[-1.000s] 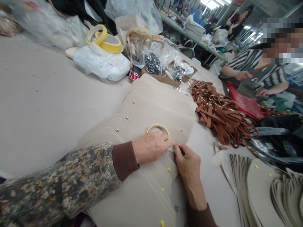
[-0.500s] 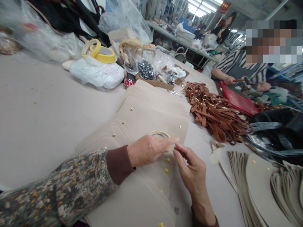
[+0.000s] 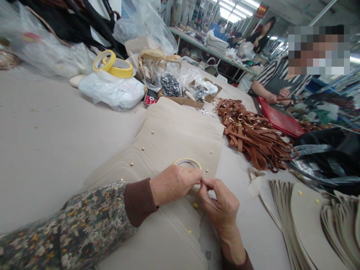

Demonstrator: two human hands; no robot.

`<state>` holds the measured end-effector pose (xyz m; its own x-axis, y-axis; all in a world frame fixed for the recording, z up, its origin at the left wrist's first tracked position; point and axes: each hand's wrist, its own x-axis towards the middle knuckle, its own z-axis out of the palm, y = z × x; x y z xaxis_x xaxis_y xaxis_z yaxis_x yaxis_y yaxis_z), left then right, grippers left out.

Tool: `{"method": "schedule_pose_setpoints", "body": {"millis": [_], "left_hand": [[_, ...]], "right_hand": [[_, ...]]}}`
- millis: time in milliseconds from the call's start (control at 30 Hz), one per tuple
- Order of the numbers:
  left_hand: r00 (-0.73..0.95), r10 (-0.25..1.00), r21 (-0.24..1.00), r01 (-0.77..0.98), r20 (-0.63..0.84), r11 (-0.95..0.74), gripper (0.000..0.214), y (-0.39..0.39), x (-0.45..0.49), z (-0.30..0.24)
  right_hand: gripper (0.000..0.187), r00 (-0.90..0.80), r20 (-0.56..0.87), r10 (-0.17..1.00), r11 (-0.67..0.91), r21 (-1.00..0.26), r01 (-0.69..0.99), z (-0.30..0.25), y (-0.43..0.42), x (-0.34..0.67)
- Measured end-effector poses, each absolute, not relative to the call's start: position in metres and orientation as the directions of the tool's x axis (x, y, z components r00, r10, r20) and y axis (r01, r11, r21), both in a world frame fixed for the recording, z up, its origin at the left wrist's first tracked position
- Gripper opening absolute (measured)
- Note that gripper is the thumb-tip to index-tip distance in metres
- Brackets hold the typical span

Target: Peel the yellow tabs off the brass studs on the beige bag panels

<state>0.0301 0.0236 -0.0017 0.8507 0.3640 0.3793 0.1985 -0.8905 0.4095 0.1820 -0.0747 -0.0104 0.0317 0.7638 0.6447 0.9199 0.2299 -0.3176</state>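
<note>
My left hand [image 3: 174, 183] reaches across the fanned beige panels [image 3: 180, 131], its fingers pinched together. It partly covers a roll of yellow tape [image 3: 188, 161] lying on the panels. Just right of it, my right hand [image 3: 221, 202] is closed in a pinch, its fingertips meeting those of the left. Whatever sits between the fingertips is too small or hidden to make out. Small metal studs [image 3: 143, 149] show along both sides of the upper panels. Near my right hand, small yellow tape bits [image 3: 195, 205] stick to the panels' edges.
Brown straps [image 3: 247, 131] with metal clasps lie in a heap on the right. More beige pieces [image 3: 303, 221] stand fanned at lower right. Yellow tape rolls [image 3: 120, 67] rest on a white bag [image 3: 112, 92]. Across the table a co-worker [image 3: 270, 86] handles a red item [image 3: 281, 118].
My hands have come together, fingers going from extended to pinched at the tips. A stud beside the tape roll is now uncovered. The co-worker's hands have moved closer together.
</note>
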Motion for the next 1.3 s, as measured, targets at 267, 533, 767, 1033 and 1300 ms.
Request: {"method": "schedule_pose_setpoints", "body": {"millis": [267,533,767,1033,1300], "left_hand": [[0.842,0.300,0.274,0.190,0.448,-0.943,0.014,0.026,0.041,0.012],[0.868,0.376,0.177,0.335,0.323,-0.926,0.014,0.028,0.048,-0.003],[0.901,0.414,0.238,0.377,0.128,-0.895,0.012,0.028,0.050,-0.003],[0.902,0.421,0.243,0.391,0.089,-0.888,0.013,0.027,0.049,-0.003],[0.896,0.437,0.229,0.410,0.076,-0.883,0.012,0.026,0.048,-0.001]], "right_hand": [[0.017,0.519,-0.009,0.855,-0.084,-0.989,0.120,-0.007,-0.067,0.184],[0.034,0.627,-0.188,0.756,-0.310,-0.946,0.090,-0.018,-0.061,0.216],[0.030,0.538,0.078,0.840,-0.277,-0.790,0.547,-0.025,-0.062,0.212],[0.024,0.464,0.246,0.851,-0.261,-0.570,0.779,-0.025,-0.054,0.210],[0.032,0.579,0.053,0.813,-0.306,-0.808,0.503,-0.030,-0.070,0.217]]}}
